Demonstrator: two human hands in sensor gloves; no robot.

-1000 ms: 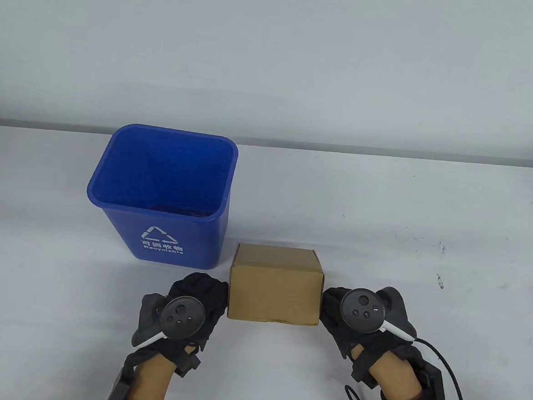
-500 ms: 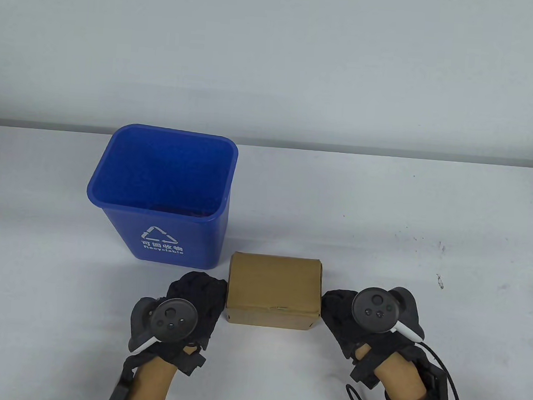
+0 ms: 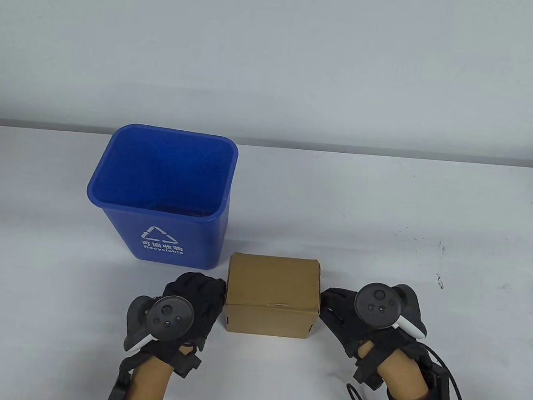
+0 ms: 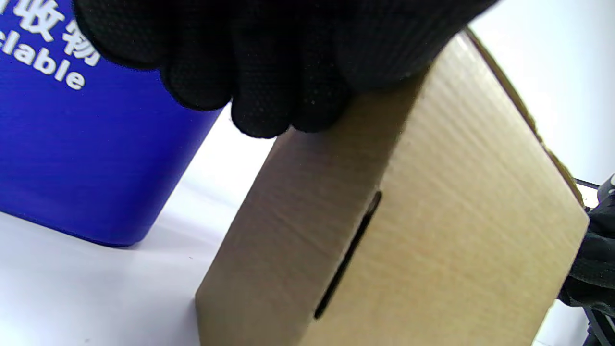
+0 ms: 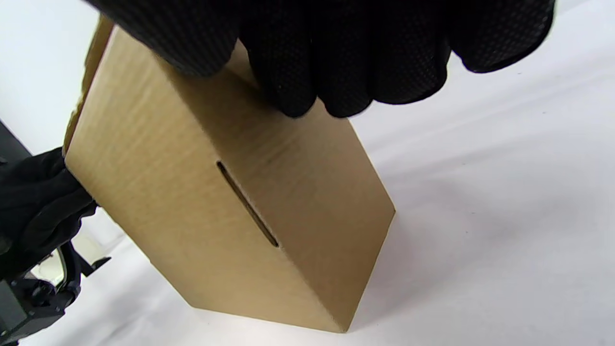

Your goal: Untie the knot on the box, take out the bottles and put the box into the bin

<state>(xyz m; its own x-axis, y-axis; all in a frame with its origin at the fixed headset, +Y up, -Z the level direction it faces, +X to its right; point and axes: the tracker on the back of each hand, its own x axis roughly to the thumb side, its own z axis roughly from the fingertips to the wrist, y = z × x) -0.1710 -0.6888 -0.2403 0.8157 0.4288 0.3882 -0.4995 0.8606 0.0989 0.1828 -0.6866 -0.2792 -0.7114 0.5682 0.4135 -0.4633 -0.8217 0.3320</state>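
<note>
Table view shows a closed cardboard box [image 3: 272,282] on the white table [image 3: 407,210], just in front of the blue recycling bin [image 3: 162,192] and slightly to its right; the left hand [image 3: 186,304] presses against the box's left side and the right hand [image 3: 345,315] against its right side, so the box sits held between them; in the left wrist view, gloved fingers [image 4: 259,96] lie over the box's upper edge, with the bin's blue wall just beyond; in the right wrist view, fingers [image 5: 336,72] curl over the box's top edge in the same way, and a narrow slot [image 5: 247,204] shows in the box's face; the box looks tilted off the table in both wrist views.
</note>
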